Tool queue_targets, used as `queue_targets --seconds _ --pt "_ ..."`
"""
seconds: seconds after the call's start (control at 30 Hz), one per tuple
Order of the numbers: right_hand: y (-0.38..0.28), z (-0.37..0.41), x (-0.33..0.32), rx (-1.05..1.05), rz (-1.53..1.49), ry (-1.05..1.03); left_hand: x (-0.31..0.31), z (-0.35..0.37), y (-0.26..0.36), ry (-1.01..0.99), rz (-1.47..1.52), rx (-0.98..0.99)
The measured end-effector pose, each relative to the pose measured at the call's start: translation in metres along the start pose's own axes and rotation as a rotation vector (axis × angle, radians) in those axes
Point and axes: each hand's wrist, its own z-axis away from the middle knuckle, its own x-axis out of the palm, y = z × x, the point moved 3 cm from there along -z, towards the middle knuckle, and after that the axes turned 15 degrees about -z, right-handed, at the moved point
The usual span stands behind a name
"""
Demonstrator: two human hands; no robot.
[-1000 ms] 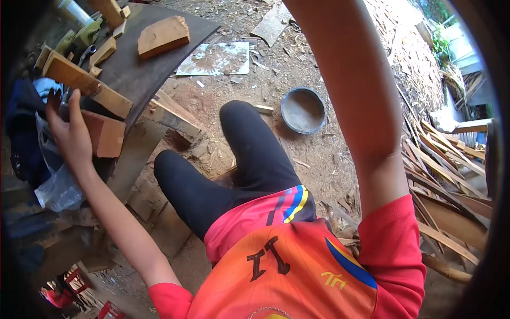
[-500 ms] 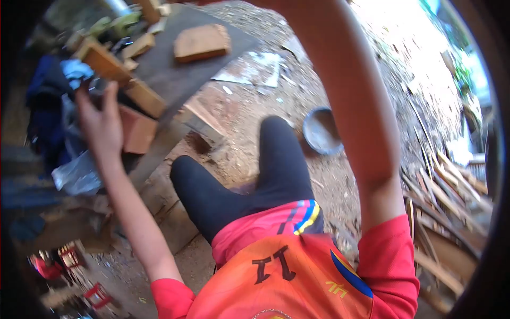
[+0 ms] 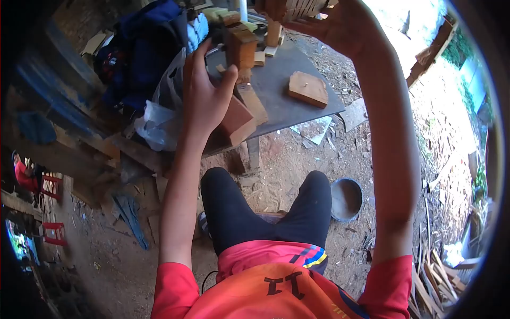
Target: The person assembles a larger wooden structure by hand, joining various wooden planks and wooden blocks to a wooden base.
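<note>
My left hand [image 3: 209, 99] is raised over the near side of a dark table, thumb and fingers apart and holding nothing. Just beyond its fingers stands an upright wooden block [image 3: 241, 47]. A reddish wooden block [image 3: 237, 120] lies beside the wrist, partly hidden by the hand. High at the top edge, my right hand [image 3: 340, 27] supports a slotted wooden piece [image 3: 305, 8], its fingers reaching beneath it; the frame cuts off the top of both. A flat wooden slab [image 3: 308, 89] rests on the table to the right.
A dark blue bag [image 3: 151, 50] and a clear plastic bag [image 3: 158, 125] are left of the table [image 3: 276, 114]. A round basin [image 3: 346, 199] sits on the ground by my right knee. Wood scraps [image 3: 438, 282] are piled at right. A person in red [image 3: 25, 175] is far left.
My view has turned left, so the table and its blocks sit further right in the picture. The slotted wooden piece at my right hand has come into view. My left hand stays open.
</note>
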Motion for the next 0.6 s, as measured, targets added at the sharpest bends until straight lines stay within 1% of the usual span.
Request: queue_targets --seconds 0.03,0.13,0.2,0.23,0.27,0.33,0.37,0.43,0.5,0.53,0.6 --pt "0.003 -0.003 0.003 -0.002 0.002 -0.047 -0.004 -0.002 -0.001 0.014 0.032 0.017" --pt "0.021 0.012 0.027 -0.353 0.503 -0.244 -0.014 -0.016 -0.001 0.091 0.129 0.079" --pt "0.026 0.013 0.037 -0.315 0.47 -0.179 -0.02 -0.031 0.004 0.111 0.19 0.127" --pt "0.021 0.011 0.044 -0.157 0.272 -0.045 -0.025 -0.037 0.009 0.119 0.221 0.15" --pt "0.022 0.009 0.046 -0.001 0.075 0.092 -0.031 -0.047 0.02 0.02 0.274 0.15" --pt "0.021 0.006 0.041 0.058 0.087 -0.083 -0.031 -0.071 0.032 0.103 0.092 0.146" --pt "0.02 0.004 0.041 0.084 0.093 -0.172 -0.029 -0.081 0.036 0.084 0.154 0.151" --pt "0.017 0.002 0.042 0.064 0.13 -0.081 -0.023 -0.102 0.044 0.045 0.28 0.158" --pt "0.014 0.0 0.041 0.021 0.244 -0.095 -0.018 -0.114 0.051 -0.17 0.561 0.124" --pt "0.015 -0.002 0.038 -0.009 0.338 -0.155 -0.017 -0.118 0.053 -0.188 0.557 0.116" --pt "0.016 0.007 0.046 -0.058 0.365 -0.072 -0.015 -0.125 0.054 -0.222 0.545 0.101"
